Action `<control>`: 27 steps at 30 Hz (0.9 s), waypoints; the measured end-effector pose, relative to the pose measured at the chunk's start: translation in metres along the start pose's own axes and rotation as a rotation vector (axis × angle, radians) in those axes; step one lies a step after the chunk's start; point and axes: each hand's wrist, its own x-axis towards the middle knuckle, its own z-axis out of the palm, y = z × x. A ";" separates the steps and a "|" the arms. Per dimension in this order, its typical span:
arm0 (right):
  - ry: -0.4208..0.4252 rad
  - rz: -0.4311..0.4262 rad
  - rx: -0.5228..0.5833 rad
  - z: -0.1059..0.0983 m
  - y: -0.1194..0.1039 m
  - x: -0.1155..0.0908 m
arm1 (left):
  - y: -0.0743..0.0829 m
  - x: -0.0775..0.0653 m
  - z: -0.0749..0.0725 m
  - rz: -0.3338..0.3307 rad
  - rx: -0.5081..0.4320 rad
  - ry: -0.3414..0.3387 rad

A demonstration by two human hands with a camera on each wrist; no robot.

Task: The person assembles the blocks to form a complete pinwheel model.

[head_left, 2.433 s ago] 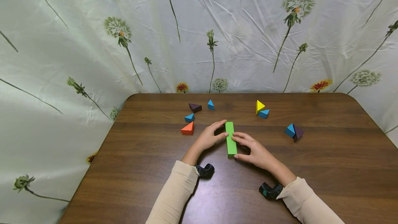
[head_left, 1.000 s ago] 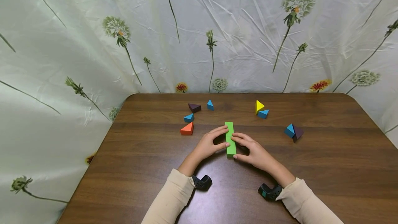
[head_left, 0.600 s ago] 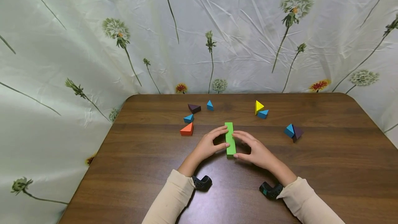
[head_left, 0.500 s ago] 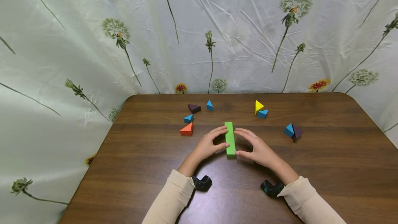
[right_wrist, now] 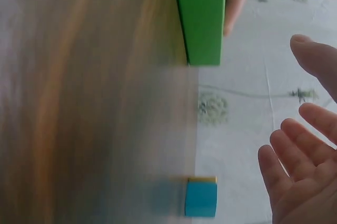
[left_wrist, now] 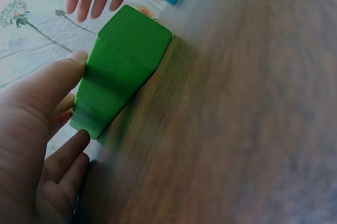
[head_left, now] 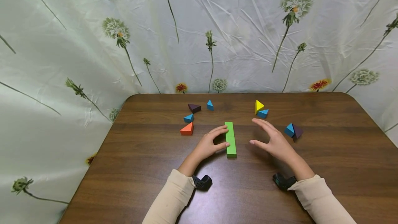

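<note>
Two green blocks (head_left: 230,147) lie end to end on the brown table as one long bar, a thin seam between them. My left hand (head_left: 209,145) rests against the bar's left side, thumb and fingertips touching it. In the left wrist view the thumb (left_wrist: 58,79) lies along the upper edge of the green bar (left_wrist: 118,66). My right hand (head_left: 275,143) hovers to the right of the bar, apart from it, fingers loosely spread and holding nothing. A yellow triangular block (head_left: 259,106) and a blue one (head_left: 263,113) lie just beyond its fingertips.
At the back left are a dark purple triangular block (head_left: 194,108), two blue ones (head_left: 210,105) and an orange-red one (head_left: 187,129). To the right, a blue block (head_left: 290,130) touches a dark purple one (head_left: 297,132). A flowered curtain (head_left: 199,37) hangs behind the table (head_left: 140,168).
My right hand has come off the green blocks and moved right. Earlier, the left hand slid slightly toward me along the bar; since then it has stayed put.
</note>
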 end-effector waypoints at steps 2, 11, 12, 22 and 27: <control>0.021 0.015 -0.018 -0.005 0.003 -0.002 | 0.000 0.000 0.000 -0.002 -0.001 -0.002; 0.126 0.042 -0.051 -0.022 0.018 -0.014 | 0.001 -0.001 0.000 -0.004 -0.009 -0.004; 0.130 0.048 -0.054 -0.023 0.019 -0.016 | 0.001 -0.001 0.000 -0.003 -0.008 -0.005; 0.152 0.120 -0.083 -0.030 0.027 -0.029 | 0.001 0.000 0.000 0.001 -0.010 -0.006; 0.144 0.117 -0.080 -0.031 0.031 -0.033 | 0.001 0.000 -0.001 -0.006 -0.009 -0.006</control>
